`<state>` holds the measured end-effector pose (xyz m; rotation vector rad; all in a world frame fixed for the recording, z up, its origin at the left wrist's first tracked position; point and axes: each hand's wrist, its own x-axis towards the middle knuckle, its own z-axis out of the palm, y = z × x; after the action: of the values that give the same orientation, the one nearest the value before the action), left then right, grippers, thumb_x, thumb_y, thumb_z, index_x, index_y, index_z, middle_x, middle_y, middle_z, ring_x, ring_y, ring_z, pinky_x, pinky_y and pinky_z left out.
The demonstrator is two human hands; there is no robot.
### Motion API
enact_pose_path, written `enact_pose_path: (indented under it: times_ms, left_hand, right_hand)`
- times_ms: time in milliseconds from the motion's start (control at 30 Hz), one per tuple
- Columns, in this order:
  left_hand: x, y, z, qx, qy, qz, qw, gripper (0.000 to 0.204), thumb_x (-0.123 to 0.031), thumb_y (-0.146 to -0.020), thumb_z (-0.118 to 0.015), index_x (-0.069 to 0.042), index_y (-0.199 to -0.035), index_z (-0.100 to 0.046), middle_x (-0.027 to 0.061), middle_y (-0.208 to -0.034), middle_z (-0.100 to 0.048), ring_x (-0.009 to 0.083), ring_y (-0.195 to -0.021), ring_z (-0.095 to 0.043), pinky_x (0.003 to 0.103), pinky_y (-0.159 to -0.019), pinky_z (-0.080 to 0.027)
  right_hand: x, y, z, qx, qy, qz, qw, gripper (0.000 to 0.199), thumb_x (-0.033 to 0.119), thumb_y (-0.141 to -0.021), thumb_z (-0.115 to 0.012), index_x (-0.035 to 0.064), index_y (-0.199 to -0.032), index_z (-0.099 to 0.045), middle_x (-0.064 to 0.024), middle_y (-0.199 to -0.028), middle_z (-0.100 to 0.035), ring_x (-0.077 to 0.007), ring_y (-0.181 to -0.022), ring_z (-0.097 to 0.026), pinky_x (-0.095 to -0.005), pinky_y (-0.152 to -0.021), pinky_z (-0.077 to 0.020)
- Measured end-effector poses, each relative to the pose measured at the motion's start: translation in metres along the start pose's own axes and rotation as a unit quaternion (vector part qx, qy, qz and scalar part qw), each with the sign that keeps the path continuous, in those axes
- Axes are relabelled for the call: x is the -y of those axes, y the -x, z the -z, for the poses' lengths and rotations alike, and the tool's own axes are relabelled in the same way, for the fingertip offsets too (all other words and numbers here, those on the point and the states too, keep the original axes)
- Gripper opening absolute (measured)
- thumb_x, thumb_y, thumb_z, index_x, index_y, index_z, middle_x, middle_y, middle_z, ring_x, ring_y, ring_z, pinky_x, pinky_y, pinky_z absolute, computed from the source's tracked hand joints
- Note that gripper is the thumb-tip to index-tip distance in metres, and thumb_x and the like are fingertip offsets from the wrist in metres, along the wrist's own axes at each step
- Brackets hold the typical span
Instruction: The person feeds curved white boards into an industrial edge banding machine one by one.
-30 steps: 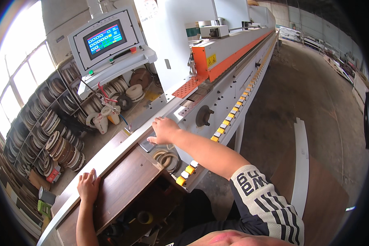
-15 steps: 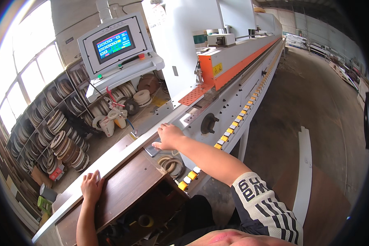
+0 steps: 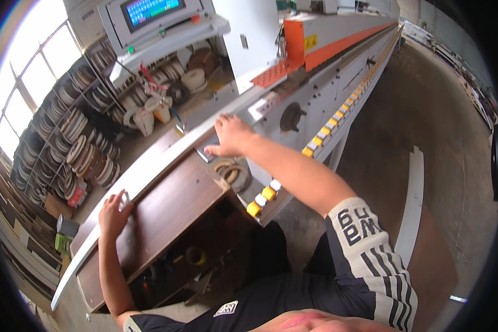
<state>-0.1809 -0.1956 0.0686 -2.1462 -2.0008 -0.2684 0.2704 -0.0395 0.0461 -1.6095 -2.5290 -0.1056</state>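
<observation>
At the infeed end of a long white and orange machine, we see a long pale panel lying flat along the near edge of the machine bed, running from the lower left of the view up toward the machine's housing. The left hand rests on the panel's near stretch, fingers spread and flat, the grip open rather than closed round anything. The right hand lies palm down farther up the same panel, close to where it meets the machine, its fingers likewise spread and pressing on the surface, not pinching. Between the two hands, just beside the panel, a dark brown wooden worktop carries a coil of edge banding, near the right wrist. Under that worktop we make out a dim compartment with a small yellowish roll; the rest in there is too dark to tell.

Along the machine's front rail runs a row of yellow and white blocks, the nearest ones just below the right forearm. Above the panel a control console with a lit blue screen stands on an arm. To the left, racks hold many rolls of banding, and a few pale buckets sit behind the panel. A narrow white strip lies on the concrete floor, well apart to the right.
</observation>
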Motion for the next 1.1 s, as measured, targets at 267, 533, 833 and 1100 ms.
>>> enact_pose_path:
  times_ms: [267, 533, 833, 1100]
  left_hand:
    - [0.037, 0.021, 0.014, 0.007, 0.028, -0.011, 1.000, 0.050, -0.025, -0.094, -0.080, -0.013, -0.142, -0.072, 0.0124, -0.121, -0.076, 0.0328, -0.110, -0.073, 0.043, -0.096, -0.057]
    - [-0.003, -0.003, -0.015, -0.067, 0.046, -0.047, 0.996, 0.038, -0.029, -0.102, -0.076, -0.019, -0.139, -0.077, 0.0063, -0.122, -0.076, 0.0257, -0.112, -0.072, 0.038, -0.096, -0.056]
    - [-0.077, -0.056, -0.021, -0.048, 0.037, -0.048, 0.997, 0.040, -0.045, -0.103, -0.074, -0.024, -0.136, -0.080, 0.0030, -0.117, -0.078, 0.0239, -0.114, -0.072, 0.040, -0.094, -0.056]
    - [-0.119, -0.102, -0.044, -0.098, 0.045, -0.139, 0.984, 0.044, -0.055, -0.104, -0.069, -0.026, -0.134, -0.081, 0.0017, -0.115, -0.076, 0.0240, -0.113, -0.068, 0.041, -0.093, -0.054]
  right_hand:
    - [0.004, 0.007, 0.008, 0.026, -0.009, -0.024, 0.999, 0.124, 0.091, -0.098, -0.040, -0.0101, -0.169, -0.026, -0.0285, -0.178, -0.026, -0.0413, -0.164, -0.032, -0.0448, -0.136, -0.0253]
    - [-0.046, -0.013, -0.009, -0.024, -0.052, -0.096, 0.994, 0.126, 0.093, -0.096, -0.041, -0.0094, -0.168, -0.031, -0.0274, -0.178, -0.027, -0.0380, -0.165, -0.029, -0.0460, -0.136, -0.0233]
    - [-0.060, -0.018, -0.013, -0.070, -0.080, -0.148, 0.983, 0.114, 0.086, -0.097, -0.051, -0.0052, -0.165, -0.041, -0.0242, -0.176, -0.034, -0.0353, -0.165, -0.032, -0.0466, -0.135, -0.0247]
    - [-0.045, -0.002, 0.002, -0.055, -0.068, -0.109, 0.990, 0.102, 0.078, -0.098, -0.058, -0.0020, -0.161, -0.049, -0.0209, -0.171, -0.044, -0.0366, -0.159, -0.042, -0.0466, -0.131, -0.0344]
